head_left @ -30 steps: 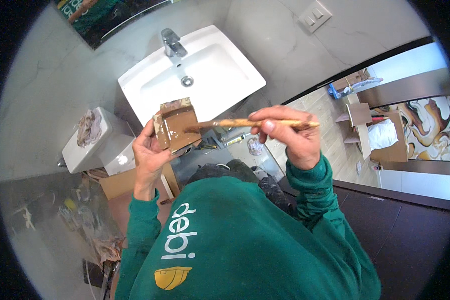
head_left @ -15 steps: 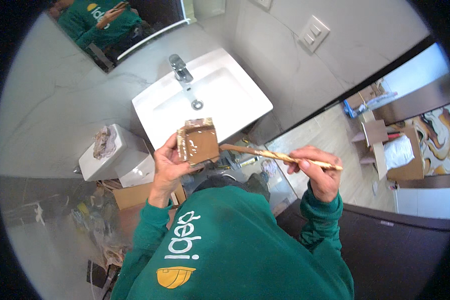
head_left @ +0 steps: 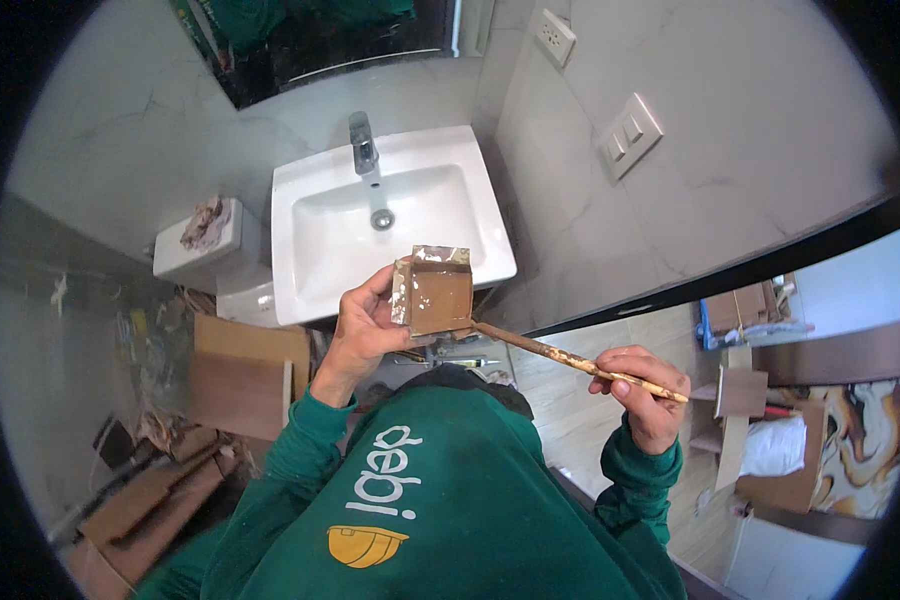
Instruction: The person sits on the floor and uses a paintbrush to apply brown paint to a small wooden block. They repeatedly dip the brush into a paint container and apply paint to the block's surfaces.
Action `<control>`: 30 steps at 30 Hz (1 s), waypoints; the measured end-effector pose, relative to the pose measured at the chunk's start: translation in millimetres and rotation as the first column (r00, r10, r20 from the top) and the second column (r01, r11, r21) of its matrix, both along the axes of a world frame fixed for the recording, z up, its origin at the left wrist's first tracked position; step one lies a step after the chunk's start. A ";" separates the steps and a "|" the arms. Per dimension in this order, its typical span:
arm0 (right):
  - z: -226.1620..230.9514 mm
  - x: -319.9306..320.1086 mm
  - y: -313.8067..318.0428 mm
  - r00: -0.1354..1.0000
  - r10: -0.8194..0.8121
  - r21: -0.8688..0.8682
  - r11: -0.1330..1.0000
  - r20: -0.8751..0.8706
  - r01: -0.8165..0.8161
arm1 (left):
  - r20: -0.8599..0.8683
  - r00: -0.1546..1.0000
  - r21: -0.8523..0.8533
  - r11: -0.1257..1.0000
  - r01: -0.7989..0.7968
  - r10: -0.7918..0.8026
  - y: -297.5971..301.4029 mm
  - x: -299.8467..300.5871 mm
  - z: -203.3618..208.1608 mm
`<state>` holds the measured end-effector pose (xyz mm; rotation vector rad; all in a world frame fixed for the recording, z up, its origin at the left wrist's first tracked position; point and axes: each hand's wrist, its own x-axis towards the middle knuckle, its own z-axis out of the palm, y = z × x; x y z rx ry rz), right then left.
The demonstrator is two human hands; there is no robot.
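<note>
Over the front edge of a white washbasin [head_left: 300, 270], my left hand [head_left: 362, 332] grips a small square cardboard box [head_left: 440, 298], open on top. Its inside is brown, with pale smears along the raised sides. My right hand [head_left: 645, 393] is closed around a thin wooden paintbrush [head_left: 560, 356], whose handle carries brown and yellowish stains. The brush slants left, and its tip meets the lower right corner of the box. Whether the bristles dip inside cannot be made out.
Left of the basin stands a white toilet tank [head_left: 175, 258] with a crumpled rag [head_left: 206, 224] on it. Cardboard pieces [head_left: 232, 375] lie at lower left. A chrome faucet [head_left: 362, 145], wall switches [head_left: 633, 136] and a dark door frame [head_left: 730, 270] surround me. Opened boxes [head_left: 745, 385] stand at right.
The view has shifted, showing more of the cardboard at left. The box now lies further right in view, with the brush tip still at its lower right corner. Both hands keep their hold.
</note>
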<state>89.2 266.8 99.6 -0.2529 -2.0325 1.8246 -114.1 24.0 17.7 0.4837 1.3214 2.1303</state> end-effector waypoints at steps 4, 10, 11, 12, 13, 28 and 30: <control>3.9 14.2 54.5 0.986 0.107 -0.032 0.993 -0.126 -0.112 | 0.038 0.998 0.038 0.998 -0.059 0.058 39.4 39.4 1.1; -13.1 18.1 105.6 0.951 0.308 -0.034 0.951 0.039 -0.307 | 0.029 0.991 0.037 0.990 -0.133 0.132 79.5 89.7 -1.5; -13.7 21.1 113.7 0.944 0.330 -0.036 0.944 0.035 -0.328 | 0.029 0.988 0.030 0.987 -0.155 0.154 81.4 96.0 -1.4; -13.1 24.9 122.3 0.935 0.352 -0.035 0.936 0.033 -0.351 | 0.064 0.981 0.061 0.980 -0.187 0.183 83.9 103.0 -1.8; -13.3 29.3 127.9 0.932 0.361 -0.048 0.932 0.038 -0.359 | 0.075 0.979 0.064 0.979 -0.196 0.191 85.0 109.6 -1.8; -18.5 84.0 135.1 0.948 0.304 -0.097 0.945 -0.091 -0.312 | 0.028 0.984 0.042 0.984 -0.174 0.173 91.5 158.8 1.3; -25.9 86.8 129.2 0.941 0.337 -0.067 0.939 -0.014 -0.337 | 0.019 0.987 0.071 0.984 -0.161 0.160 91.8 164.5 -1.7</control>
